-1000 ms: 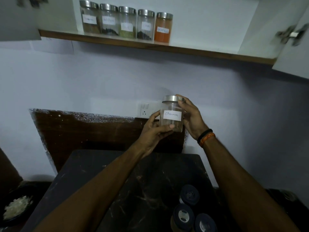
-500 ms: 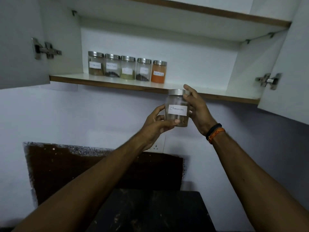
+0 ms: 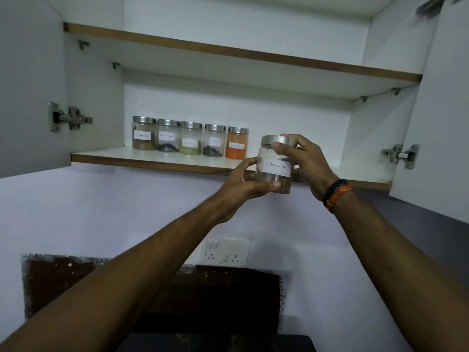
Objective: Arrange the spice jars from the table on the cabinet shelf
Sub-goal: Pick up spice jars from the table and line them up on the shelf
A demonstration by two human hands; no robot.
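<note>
Lifted since a moment ago, the cinnamon jar (image 3: 276,163) now hangs level with the cabinet shelf (image 3: 157,158), just right of the orange jar (image 3: 237,143). Both hands clamp it: left hand (image 3: 243,182) under the base, right hand (image 3: 308,161) over the lid (label facing me). Swinging in carelessly could knock that orange neighbour, or catch the shelf's edge.

Five jars (image 3: 189,139) stand in a row on the left half of the lower shelf (image 3: 162,158), against the cabinet's back wall. The cinnamon jar (image 3: 275,163) is right of the row, before the shelf's front edge, between the left hand (image 3: 243,184) below and the right hand (image 3: 308,166) at its lid. An upper shelf (image 3: 228,50) runs above. A socket (image 3: 226,252) sits on the wall below.
</note>
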